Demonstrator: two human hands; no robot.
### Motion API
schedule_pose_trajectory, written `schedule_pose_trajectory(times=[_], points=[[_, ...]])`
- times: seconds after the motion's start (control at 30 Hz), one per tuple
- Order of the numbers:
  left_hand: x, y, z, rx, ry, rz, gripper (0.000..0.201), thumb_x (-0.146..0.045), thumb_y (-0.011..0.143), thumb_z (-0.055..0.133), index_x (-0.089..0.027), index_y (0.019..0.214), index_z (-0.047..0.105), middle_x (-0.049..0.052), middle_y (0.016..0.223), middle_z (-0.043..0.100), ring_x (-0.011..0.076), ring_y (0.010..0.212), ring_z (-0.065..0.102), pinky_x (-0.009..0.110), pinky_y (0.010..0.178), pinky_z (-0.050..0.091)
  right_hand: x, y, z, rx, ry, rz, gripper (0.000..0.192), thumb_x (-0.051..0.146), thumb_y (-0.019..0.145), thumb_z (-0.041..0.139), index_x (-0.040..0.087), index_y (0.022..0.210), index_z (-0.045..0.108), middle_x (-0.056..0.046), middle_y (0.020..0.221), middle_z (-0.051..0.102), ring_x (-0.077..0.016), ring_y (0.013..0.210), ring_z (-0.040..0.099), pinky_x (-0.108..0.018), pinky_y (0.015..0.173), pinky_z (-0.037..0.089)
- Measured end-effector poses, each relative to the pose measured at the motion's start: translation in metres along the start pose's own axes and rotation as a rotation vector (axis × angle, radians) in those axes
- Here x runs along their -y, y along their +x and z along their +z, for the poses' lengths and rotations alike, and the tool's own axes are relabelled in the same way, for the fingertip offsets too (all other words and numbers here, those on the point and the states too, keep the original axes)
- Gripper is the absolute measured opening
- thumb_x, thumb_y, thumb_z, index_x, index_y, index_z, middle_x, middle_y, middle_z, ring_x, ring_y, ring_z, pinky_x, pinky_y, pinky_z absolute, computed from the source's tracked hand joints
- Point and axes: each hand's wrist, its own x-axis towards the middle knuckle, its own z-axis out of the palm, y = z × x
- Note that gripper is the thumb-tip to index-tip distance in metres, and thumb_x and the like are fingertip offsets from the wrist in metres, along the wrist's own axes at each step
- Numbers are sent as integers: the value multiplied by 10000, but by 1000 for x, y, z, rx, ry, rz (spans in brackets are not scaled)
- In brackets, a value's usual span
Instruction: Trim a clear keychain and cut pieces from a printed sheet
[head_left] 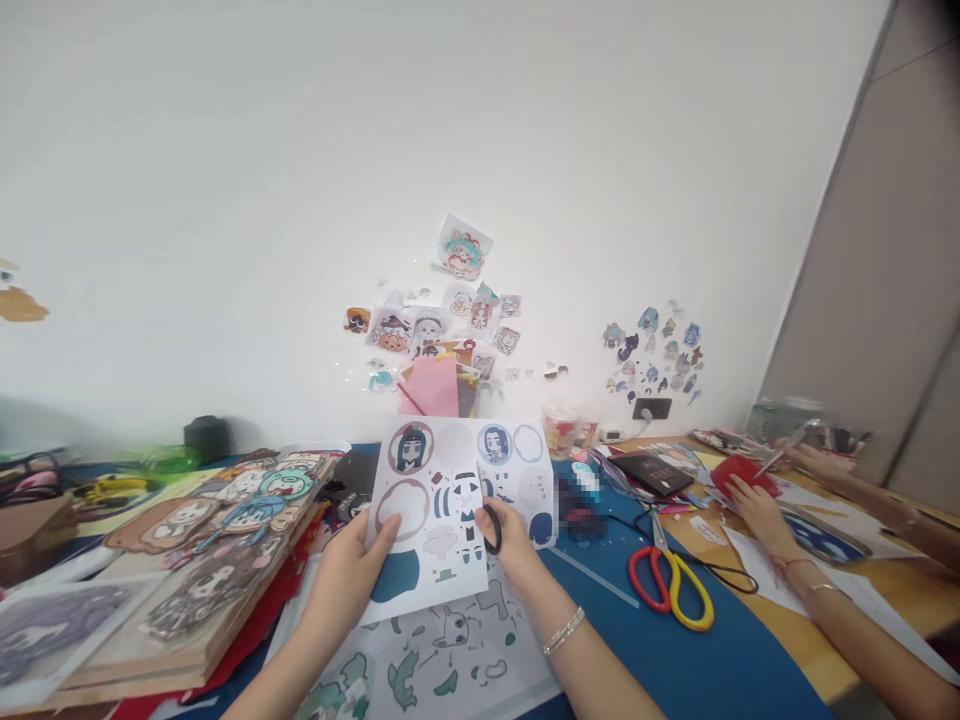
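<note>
My left hand [346,572] grips the lower left of a white printed sheet [450,510] with cartoon faces and cut-out shapes, held upright above the table. My right hand [517,555] holds black-handled scissors [491,527], fingers through the loop, at the sheet's lower middle. The blades are hidden against the paper. A bracelet sits on my right wrist.
More printed sheets [450,660] lie under my hands on the blue mat [675,660]. Stacked cartoon cut-outs on boards [217,540] fill the left. Red-and-yellow scissors [670,580] lie to the right. Another person's hands [757,500] work on red paper at the far right. Stickers cover the wall.
</note>
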Motion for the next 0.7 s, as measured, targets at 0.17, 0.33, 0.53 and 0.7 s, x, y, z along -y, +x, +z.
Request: schedule_pose_trajectory(times=[0.17, 0.33, 0.53, 0.7], points=[[0, -1, -1, 16, 10, -18, 426, -518, 735, 433, -187, 937, 609, 65, 954, 686, 248, 850, 615, 269, 682, 468, 3, -1, 1, -3, 0, 0, 449, 590, 626, 630, 166, 774, 640, -53, 696, 665, -227, 669, 599, -272, 515, 438], [0, -1, -1, 18, 9, -15, 401, -513, 739, 432, -189, 897, 608, 68, 930, 688, 254, 825, 615, 289, 684, 468, 5, -2, 2, -2, 1, -7, 436, 573, 640, 631, 159, 774, 640, -56, 701, 668, -223, 665, 606, -278, 542, 453], [-1, -1, -1, 30, 21, -27, 426, -511, 747, 416, -181, 949, 595, 74, 961, 680, 256, 855, 611, 288, 692, 467, 4, -2, 1, -5, 20, 14, 452, 563, 626, 649, 157, 825, 658, -61, 723, 677, -236, 681, 615, -295, 565, 464], [-4, -2, -2, 31, 32, -35, 426, -510, 743, 416, -178, 936, 600, 73, 959, 683, 256, 843, 614, 285, 681, 472, 6, -3, 1, 1, 29, 47, 495, 573, 612, 654, 150, 869, 658, -71, 760, 682, -229, 683, 620, -284, 565, 467]])
